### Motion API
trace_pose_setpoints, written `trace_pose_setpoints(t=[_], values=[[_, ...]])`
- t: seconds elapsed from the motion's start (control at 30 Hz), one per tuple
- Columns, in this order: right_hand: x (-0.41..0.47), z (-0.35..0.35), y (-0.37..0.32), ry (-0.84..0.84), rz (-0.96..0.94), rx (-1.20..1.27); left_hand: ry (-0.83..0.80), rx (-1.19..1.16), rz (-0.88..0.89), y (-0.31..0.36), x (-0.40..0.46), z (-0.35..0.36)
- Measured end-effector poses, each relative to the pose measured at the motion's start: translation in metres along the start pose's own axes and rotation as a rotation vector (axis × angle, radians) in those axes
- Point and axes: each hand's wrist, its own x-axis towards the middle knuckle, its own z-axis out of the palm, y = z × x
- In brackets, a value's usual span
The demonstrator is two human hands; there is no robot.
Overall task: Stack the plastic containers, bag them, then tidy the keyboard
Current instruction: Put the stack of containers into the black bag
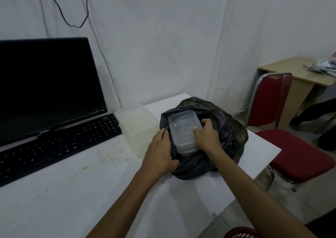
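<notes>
A black plastic bag (229,137) lies open on the white table (91,192), near its right edge. A small stack of clear plastic containers (183,130) sits in the bag's mouth. My right hand (206,135) rests on the stack's right side, fingers on its top. My left hand (161,152) grips the bag's left rim beside the stack. A larger, cloudy stack of plastic containers (138,125) stands on the table just left of the bag. The black keyboard (58,145) lies at an angle in front of the monitor.
A dark monitor (47,87) stands at the back left. A red chair (291,147) is right of the table, with a wooden desk (298,77) behind it. A red basket's rim (241,233) shows at the bottom. Yellowish stains mark the tabletop.
</notes>
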Motion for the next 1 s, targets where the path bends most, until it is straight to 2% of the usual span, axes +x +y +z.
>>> trace_pose_setpoints(t=[0.1, 0.17, 0.23, 0.3, 0.4, 0.47, 0.53, 0.6, 0.7, 0.8, 1.0], values=[[-0.003, 0.005, 0.004, 0.099, -0.058, -0.131, 0.033, -0.026, 0.020, 0.004, -0.002, 0.000], [-0.005, 0.003, 0.001, 0.173, -0.111, -0.259, 0.111, -0.058, 0.053, 0.007, -0.006, -0.003], [-0.008, 0.001, -0.008, 0.274, -0.228, -0.359, 0.292, -0.116, 0.109, 0.007, -0.009, -0.010], [-0.009, 0.000, -0.023, 0.299, -0.366, -0.260, 0.521, -0.198, 0.143, 0.003, -0.011, -0.022], [-0.009, 0.013, -0.049, 0.039, -0.338, 0.042, 0.775, -0.287, 0.075, -0.007, -0.015, -0.041], [-0.011, 0.028, -0.064, -0.131, -0.285, 0.186, 0.865, -0.322, -0.079, -0.015, -0.017, -0.051], [-0.014, 0.046, -0.073, -0.216, -0.282, 0.203, 0.787, -0.408, -0.296, -0.028, -0.014, -0.059], [-0.019, 0.059, -0.078, -0.296, -0.216, 0.146, 0.579, -0.560, -0.462, -0.041, -0.009, -0.064], [-0.019, 0.072, -0.081, -0.427, -0.102, 0.128, 0.382, -0.716, -0.515, -0.051, -0.009, -0.062], [-0.019, 0.077, -0.079, -0.496, 0.010, 0.183, 0.389, -0.786, -0.483, -0.050, -0.014, -0.055], [-0.017, 0.069, -0.069, -0.496, -0.051, 0.310, 0.478, -0.823, -0.400, -0.046, -0.017, -0.053]])
